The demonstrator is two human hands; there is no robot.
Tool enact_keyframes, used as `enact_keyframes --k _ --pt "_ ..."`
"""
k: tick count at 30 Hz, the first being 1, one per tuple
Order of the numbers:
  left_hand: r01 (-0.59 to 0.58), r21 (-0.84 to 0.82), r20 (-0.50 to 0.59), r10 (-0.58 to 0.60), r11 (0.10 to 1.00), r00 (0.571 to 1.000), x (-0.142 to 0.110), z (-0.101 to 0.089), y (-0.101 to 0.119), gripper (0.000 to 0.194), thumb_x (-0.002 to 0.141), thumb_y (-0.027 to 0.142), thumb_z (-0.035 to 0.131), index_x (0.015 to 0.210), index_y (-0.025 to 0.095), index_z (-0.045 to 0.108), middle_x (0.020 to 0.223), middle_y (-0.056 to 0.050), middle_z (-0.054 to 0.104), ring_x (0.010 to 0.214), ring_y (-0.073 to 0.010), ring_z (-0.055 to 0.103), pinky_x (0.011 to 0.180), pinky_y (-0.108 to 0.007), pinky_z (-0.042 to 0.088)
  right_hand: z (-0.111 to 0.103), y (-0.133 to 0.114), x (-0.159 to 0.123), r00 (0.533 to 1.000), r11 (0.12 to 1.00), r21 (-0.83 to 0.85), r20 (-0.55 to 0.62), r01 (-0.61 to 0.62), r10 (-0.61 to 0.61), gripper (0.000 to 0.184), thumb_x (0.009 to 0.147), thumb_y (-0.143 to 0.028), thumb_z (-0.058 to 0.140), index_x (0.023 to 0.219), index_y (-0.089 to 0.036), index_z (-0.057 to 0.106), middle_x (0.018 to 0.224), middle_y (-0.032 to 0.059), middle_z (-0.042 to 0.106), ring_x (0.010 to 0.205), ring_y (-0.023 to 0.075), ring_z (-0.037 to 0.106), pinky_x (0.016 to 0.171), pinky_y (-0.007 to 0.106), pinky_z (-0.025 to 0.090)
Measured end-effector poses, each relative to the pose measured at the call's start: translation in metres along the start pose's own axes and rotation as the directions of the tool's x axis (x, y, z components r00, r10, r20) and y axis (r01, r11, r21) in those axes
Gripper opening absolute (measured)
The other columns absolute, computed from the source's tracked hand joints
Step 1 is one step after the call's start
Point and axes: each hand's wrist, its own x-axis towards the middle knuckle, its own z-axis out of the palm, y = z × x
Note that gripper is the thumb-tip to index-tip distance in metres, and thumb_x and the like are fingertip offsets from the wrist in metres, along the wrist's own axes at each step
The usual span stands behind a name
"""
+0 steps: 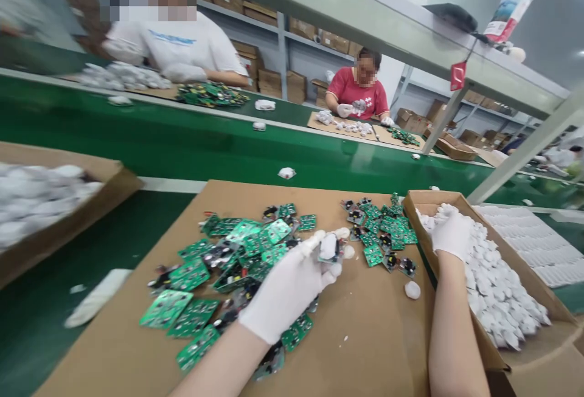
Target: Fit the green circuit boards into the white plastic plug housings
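My left hand (292, 284), in a white glove, pinches a small circuit board (335, 257) with a white piece on top of it. Beneath and left of that hand lies a heap of green circuit boards (191, 272), several with black parts showing. My right hand (452, 236), also gloved in white, reaches into a cardboard box (413, 205) of small white soft-looking pieces (497, 290). Its fingertips blend into the white pieces, so what they hold, if anything, is hidden. A second group of boards (387, 227) lies between the hands, near a loose white piece (412, 290).
A cardboard sheet (365, 348) covers the bench. Behind it runs a green conveyor (219, 154) carrying a few white pieces. Left stands another box (123, 181); right, white rows (524, 242). A slanted post (506, 154) rises behind the right box. Two co-workers sit opposite.
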Motion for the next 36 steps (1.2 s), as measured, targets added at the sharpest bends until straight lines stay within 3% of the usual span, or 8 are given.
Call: enact_keyframes --k 3,7,9,11,16,26,31,36 --pt "-0.007 -0.004 0.085 0.007 1.000 0.996 0.001 -0.002 -0.001 0.022 0.089 0.021 0.060 0.071 0.014 0.071 0.079 -0.008 0.069 0.077 -0.0192 0.069 0.056 -0.021 0.051 -0.005 -0.018 -0.011 0.997 0.959 0.278 -0.061 0.058 -0.043 0.039 0.093 -0.024 0.034 0.120 -0.009 0.059 0.103 0.0200 0.065 0.107 0.0317 0.061 0.096 0.051 0.046" --pt "-0.019 0.045 0.130 0.013 0.999 0.991 0.003 -0.007 -0.005 0.016 0.088 0.025 0.063 0.083 0.014 0.074 0.074 -0.007 0.066 0.086 -0.0206 0.068 0.064 -0.024 0.051 -0.008 -0.054 -0.052 0.962 0.751 0.639 0.060 0.167 -0.265 0.049 0.100 -0.043 0.025 0.120 -0.014 0.058 0.075 0.0049 0.064 0.063 0.0167 0.063 0.058 0.028 0.052" --pt "-0.028 0.071 0.139 0.018 0.997 0.990 0.006 -0.010 -0.007 0.013 0.087 0.025 0.065 0.086 0.015 0.074 0.074 -0.005 0.065 0.086 -0.0201 0.066 0.069 -0.026 0.052 -0.010 -0.070 -0.077 0.843 0.430 0.903 0.244 -0.017 -0.479 0.048 0.095 -0.055 0.044 0.113 -0.015 0.063 0.071 0.0032 0.064 0.054 0.0136 0.058 0.046 0.023 0.043" --pt "-0.043 0.097 0.147 0.029 0.994 0.989 0.009 -0.013 -0.009 0.009 0.086 0.022 0.065 0.084 0.016 0.073 0.077 -0.004 0.066 0.083 -0.0177 0.065 0.075 -0.028 0.053 -0.013 -0.081 -0.097 0.709 0.251 0.943 0.329 -0.217 -0.624 0.040 0.090 -0.054 0.059 0.100 -0.017 0.068 0.070 0.0030 0.066 0.056 0.0128 0.060 0.050 0.023 0.046" --pt "-0.081 0.114 0.148 0.064 0.990 0.987 0.010 -0.015 -0.010 0.018 0.087 0.019 0.062 0.071 0.015 0.068 0.076 -0.003 0.064 0.080 -0.0167 0.063 0.079 -0.029 0.054 -0.015 -0.092 -0.112 0.589 0.070 0.912 0.319 -0.405 -0.742 0.033 0.081 -0.052 0.071 0.088 -0.019 0.073 0.116 0.0111 0.069 0.083 0.0182 0.068 0.071 0.032 0.056" --pt "-0.066 0.098 0.028 0.063 0.993 0.998 0.007 -0.007 -0.001 0.031 0.097 0.027 0.046 0.092 0.011 0.072 0.070 -0.003 0.056 0.061 -0.0111 0.054 0.050 -0.019 0.043 -0.010 -0.091 -0.101 0.709 0.246 0.942 0.335 -0.230 -0.620 0.022 0.087 -0.038 0.066 0.097 -0.018 0.068 0.078 0.0022 0.071 0.068 0.0130 0.064 0.062 0.025 0.052" --pt "-0.128 0.181 -0.048 0.139 0.975 0.989 0.007 -0.010 0.000 0.029 0.093 0.037 0.056 0.117 0.022 0.064 0.099 -0.006 0.065 0.078 -0.0162 0.065 0.068 -0.027 0.054 -0.010 -0.093 -0.102 0.657 0.371 0.881 0.469 -0.295 -0.590 0.029 0.088 -0.045 0.062 0.094 -0.017 0.066 0.074 0.0021 0.068 0.057 0.0100 0.059 0.049 0.019 0.044" --pt "-0.201 0.102 0.065 0.195 0.974 0.979 0.009 -0.012 -0.006 0.027 0.092 0.032 0.058 0.118 0.026 0.063 0.095 -0.003 0.061 0.093 -0.0210 0.066 0.087 -0.041 0.054 -0.008 -0.092 -0.109 0.558 0.250 0.949 0.315 -0.192 -0.768 0.017 0.083 -0.031 0.071 0.088 -0.019 0.061 0.093 0.0062 0.070 0.088 0.0190 0.068 0.076 0.033 0.056"
